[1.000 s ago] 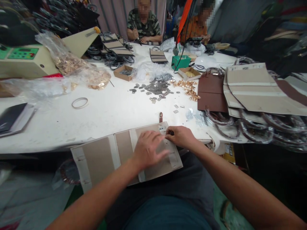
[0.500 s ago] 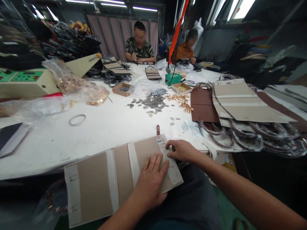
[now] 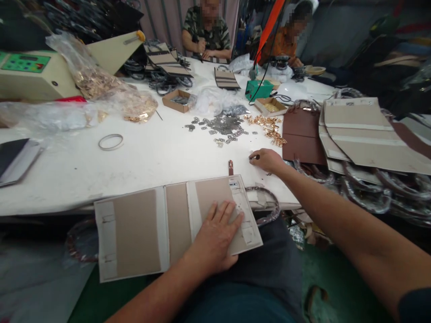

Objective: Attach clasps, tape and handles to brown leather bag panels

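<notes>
A flat tan and white bag panel lies across my lap and the table's near edge. My left hand rests flat on its right part, fingers stretched out, beside a white strip with small metal fittings. My right hand reaches out over the white table, fingers pinched on a small metal plate. A short brown strap tab lies just left of that hand. Scattered silver plates and gold clips lie farther back.
Stacked tan and brown bag panels with wrapped handles fill the right side. At left stand a beige machine, plastic bags of gold hardware, a tape ring and a dark notebook. Two people sit at the far end.
My right hand has left the panel's strip and reached forward onto the table, pinching a small plate. My left hand stays flat on the panel. The camera view shifted.
</notes>
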`<state>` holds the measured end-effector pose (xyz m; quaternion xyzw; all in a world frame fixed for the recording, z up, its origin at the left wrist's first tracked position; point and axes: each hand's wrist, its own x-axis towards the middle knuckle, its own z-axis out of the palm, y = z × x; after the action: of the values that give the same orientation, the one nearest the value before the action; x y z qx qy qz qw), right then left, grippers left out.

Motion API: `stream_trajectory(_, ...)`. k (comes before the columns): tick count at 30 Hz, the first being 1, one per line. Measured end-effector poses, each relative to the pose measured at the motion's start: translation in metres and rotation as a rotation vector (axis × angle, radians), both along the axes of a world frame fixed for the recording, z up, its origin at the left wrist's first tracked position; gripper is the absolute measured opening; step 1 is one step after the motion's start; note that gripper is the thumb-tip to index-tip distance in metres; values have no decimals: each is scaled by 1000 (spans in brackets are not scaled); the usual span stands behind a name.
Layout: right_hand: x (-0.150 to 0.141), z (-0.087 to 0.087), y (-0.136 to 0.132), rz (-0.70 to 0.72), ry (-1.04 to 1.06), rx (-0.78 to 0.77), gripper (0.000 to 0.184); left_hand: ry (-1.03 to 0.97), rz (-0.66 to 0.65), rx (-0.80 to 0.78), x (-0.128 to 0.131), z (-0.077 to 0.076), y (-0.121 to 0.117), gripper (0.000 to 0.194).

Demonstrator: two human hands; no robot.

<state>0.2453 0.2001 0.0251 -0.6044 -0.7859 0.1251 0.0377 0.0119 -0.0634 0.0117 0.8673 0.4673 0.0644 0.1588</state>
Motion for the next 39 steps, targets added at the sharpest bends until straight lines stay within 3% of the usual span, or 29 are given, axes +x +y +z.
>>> stream_trajectory(5,-1,5,8,14,0,-9,18,6,-10,14,0,-2,1,96)
stream_trajectory(8,0,18,-3,30,58,-23,11,5,-10,17,1,-4,1,97)
stream_trajectory(11,-1,36,-37,40,210,-87,13,-1,-1,19,1,-6,1,97)
stream_trajectory(14,-9,48,-89,52,388,-293,20,-13,-8,18,2,-7,1,95)
stream_trajectory(17,-22,45,-135,17,525,-517,22,-17,-12,30,2,-8,1,97)
stream_trajectory(20,-31,31,-157,-56,597,-593,18,-8,-5,44,3,-9,1,98)
stream_trajectory(25,-32,16,-156,-117,593,-593,20,-12,-26,59,2,-10,0,95)
stream_trajectory(39,-32,12,-157,-143,528,-547,20,-10,-30,50,2,-11,2,95)
